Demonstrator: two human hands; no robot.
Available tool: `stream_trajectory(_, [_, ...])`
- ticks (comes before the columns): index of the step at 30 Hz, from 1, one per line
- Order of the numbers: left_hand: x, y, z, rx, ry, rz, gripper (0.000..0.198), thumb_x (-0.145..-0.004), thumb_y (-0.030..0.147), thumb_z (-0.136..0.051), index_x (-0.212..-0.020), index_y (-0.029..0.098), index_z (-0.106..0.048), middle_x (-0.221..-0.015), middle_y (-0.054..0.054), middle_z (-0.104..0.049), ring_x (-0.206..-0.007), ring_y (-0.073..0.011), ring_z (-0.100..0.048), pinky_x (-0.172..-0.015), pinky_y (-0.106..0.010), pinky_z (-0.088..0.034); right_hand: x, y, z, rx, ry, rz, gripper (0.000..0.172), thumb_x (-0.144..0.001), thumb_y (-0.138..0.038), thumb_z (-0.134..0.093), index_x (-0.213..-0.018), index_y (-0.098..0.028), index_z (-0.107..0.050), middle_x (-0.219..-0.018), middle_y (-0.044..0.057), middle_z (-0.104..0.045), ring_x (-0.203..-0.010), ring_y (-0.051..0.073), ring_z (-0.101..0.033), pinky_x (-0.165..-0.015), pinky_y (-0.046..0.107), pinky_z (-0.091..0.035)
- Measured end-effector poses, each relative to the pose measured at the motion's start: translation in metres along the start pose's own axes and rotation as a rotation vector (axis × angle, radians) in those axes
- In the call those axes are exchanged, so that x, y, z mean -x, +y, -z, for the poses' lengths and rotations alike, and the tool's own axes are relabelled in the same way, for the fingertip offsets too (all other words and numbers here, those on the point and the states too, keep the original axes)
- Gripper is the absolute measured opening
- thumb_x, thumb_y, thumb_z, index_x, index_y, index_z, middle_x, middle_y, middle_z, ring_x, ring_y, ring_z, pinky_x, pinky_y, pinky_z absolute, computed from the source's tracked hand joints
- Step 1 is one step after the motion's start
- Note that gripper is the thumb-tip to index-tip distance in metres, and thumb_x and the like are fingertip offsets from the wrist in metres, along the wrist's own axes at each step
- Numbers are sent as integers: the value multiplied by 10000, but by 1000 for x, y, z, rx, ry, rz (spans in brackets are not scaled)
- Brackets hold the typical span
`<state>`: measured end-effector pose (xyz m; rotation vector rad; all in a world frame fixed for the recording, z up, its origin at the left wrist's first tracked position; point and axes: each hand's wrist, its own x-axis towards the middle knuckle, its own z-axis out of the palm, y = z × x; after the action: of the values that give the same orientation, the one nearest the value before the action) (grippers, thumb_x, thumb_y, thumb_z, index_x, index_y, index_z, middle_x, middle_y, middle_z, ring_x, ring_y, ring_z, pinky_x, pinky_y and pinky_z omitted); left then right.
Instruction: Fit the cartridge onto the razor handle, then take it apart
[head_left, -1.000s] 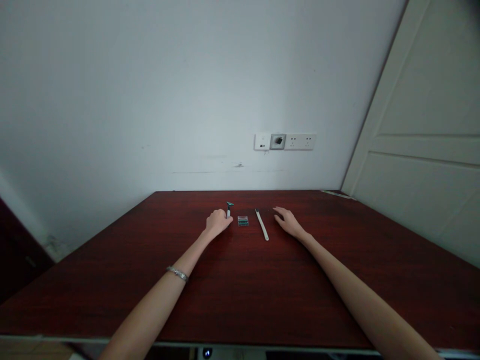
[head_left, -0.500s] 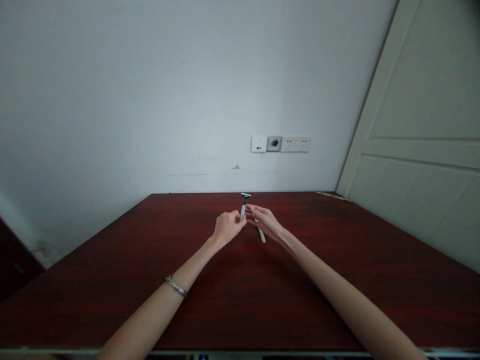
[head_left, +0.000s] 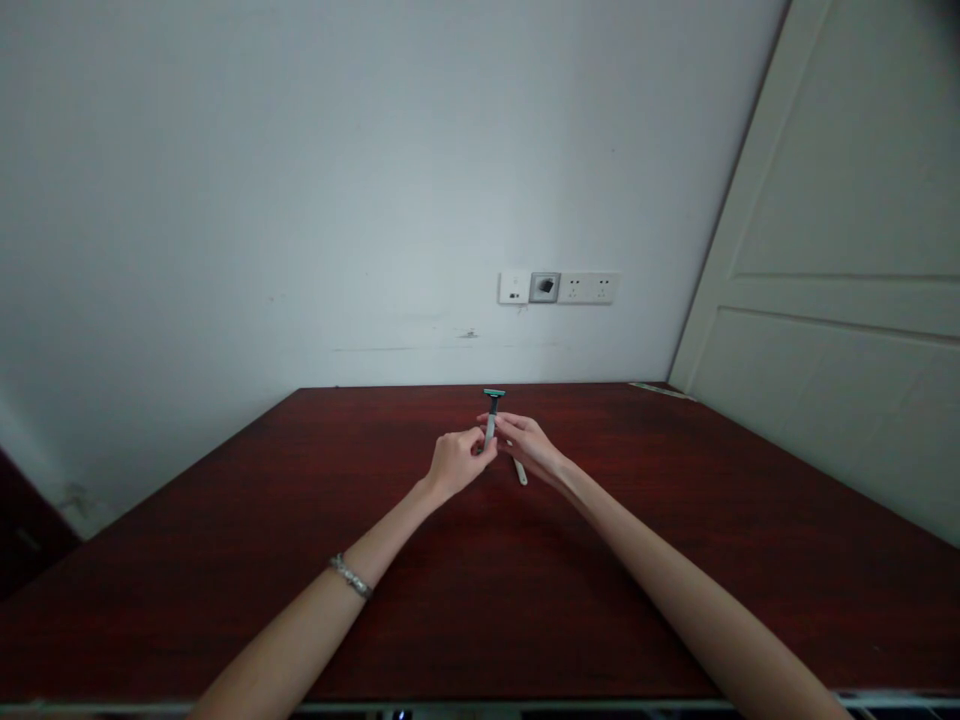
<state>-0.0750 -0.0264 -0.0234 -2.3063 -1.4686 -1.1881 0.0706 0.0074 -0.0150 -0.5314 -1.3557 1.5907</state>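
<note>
My left hand [head_left: 455, 463] is closed around the lower handle of a razor [head_left: 491, 425], which stands nearly upright with its green-edged head at the top. From the other side, my right hand [head_left: 526, 440] meets the same handle higher up. Its fingers reach behind the handle and its thumb lies close to the front, so it appears to pinch the razor just under the neck. Below my right hand a slim white handle [head_left: 521, 473] lies on the table; its far end is hidden by the hand.
The dark red wooden table [head_left: 480, 600] runs back to a pale wall [head_left: 337, 200] with a row of sockets [head_left: 589, 289]. A white panelled door [head_left: 847, 300] slants along the right side. A thin pale strip [head_left: 661, 391] lies at the far right table edge.
My right hand has moved slightly left, its fingers now behind the razor's handle and its thumb closer to it. The razor has shifted a little to the right in my left hand.
</note>
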Motion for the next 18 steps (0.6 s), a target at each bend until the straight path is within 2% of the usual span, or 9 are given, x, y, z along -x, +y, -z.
stream_trajectory(6, [1,-3,1,51,-25,-11,346,-827,398,-431,-608,169,-570,-523,3,-548,-474,-87,-463,-518,-207,-279,-2,-2,0,31,96,77,282,-598,-362,-721,-779,-148,-684,-815,53,-663,-791,157,-575,-727,282,-439])
stream_trajectory(10, [1,-14,-1,104,46,73,400,-843,406,-393,-561,164,-543,-507,-3,-537,-467,-90,-453,-513,-210,-286,-2,-2,1,30,166,120,260,-588,-349,-727,-738,-144,-671,-798,40,-657,-758,136,-565,-710,266,-439])
stream_trajectory(14, [-1,-25,-2,215,150,191,424,-852,402,-363,-548,164,-538,-525,-14,-554,-482,-103,-478,-519,-213,-316,0,0,3,34,202,65,276,-587,-360,-729,-737,-145,-642,-763,34,-651,-705,128,-572,-639,253,-451])
stream_trajectory(18, [-4,-31,-2,351,192,271,434,-854,410,-349,-546,169,-536,-456,10,-492,-442,-102,-457,-491,-213,-317,2,2,5,2,150,-9,289,-623,-371,-713,-775,-156,-594,-728,32,-642,-702,150,-604,-635,297,-486])
